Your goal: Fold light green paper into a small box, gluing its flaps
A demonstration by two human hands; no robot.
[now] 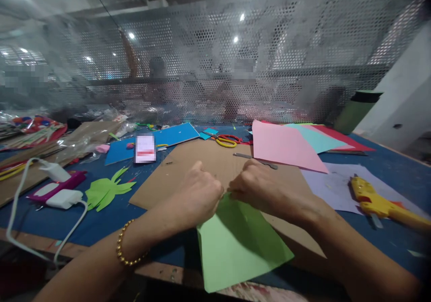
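My left hand point(198, 192) and my right hand point(251, 183) meet over a brown cardboard sheet point(185, 163). Both are closed at the far corner of a light green paper sheet point(242, 248), which slopes down over the table's front edge. The fingertips and the pinched bit of paper are mostly hidden. Just beyond my right hand lie a thin grey metal blade-like tool point(244, 156) on the cardboard and a pink paper sheet point(286, 147).
Left are cut green paper leaves point(109, 189), a purple power strip point(55, 187) with white plugs and cable, and a blue board point(175, 134). Yellow-handled scissors point(226, 142) lie behind. Right are a yellow glue gun point(367, 196), lilac paper point(340, 181) and a green bottle point(357, 111).
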